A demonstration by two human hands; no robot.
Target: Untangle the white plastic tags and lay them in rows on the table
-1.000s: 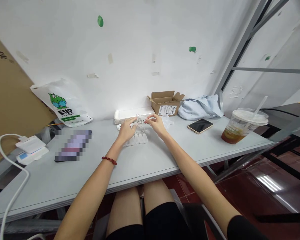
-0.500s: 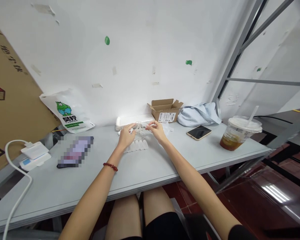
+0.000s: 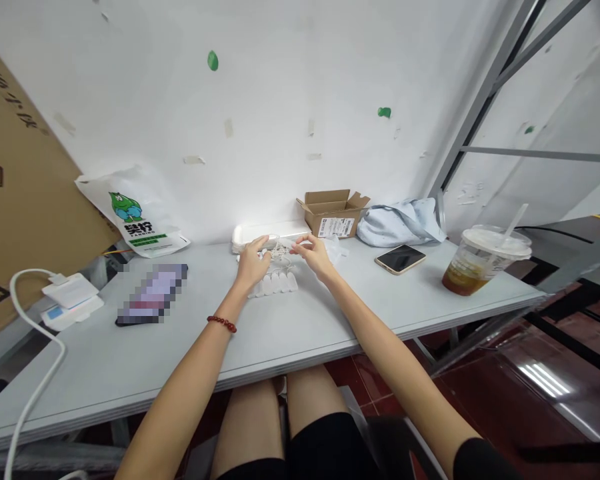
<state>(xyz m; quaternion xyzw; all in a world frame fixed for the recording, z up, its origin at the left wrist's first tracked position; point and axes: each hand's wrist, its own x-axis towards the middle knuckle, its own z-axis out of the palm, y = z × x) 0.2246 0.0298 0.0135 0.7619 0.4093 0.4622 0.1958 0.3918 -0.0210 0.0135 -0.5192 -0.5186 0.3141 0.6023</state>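
Note:
A tangle of thin white cords [image 3: 280,252] lies in the middle of the table, between my hands. Several white oval plastic pieces [image 3: 275,283] are lined up in front of it, apparently attached to the cords. My left hand [image 3: 253,265] reaches in from the left, thumb and index finger apart at the tangle's edge; its other fingers are partly hidden. On the opposite side, my right hand [image 3: 311,256] has thumb and index finger pinched on a cord. Beside it sits crumpled clear plastic [image 3: 335,250]. Behind my hands is a long white tray-like box [image 3: 273,231].
An open cardboard box [image 3: 336,215], a light blue cloth bag [image 3: 400,222], a phone [image 3: 401,259] and a drink cup [image 3: 485,260] stand to the right. Leftward are a blurred-screen device [image 3: 155,293], a white printed bag [image 3: 135,213] and a charger with cable [image 3: 71,298].
The camera view has shifted slightly. My fingers have moved a little around the cords, and both hands stay at the tangle.

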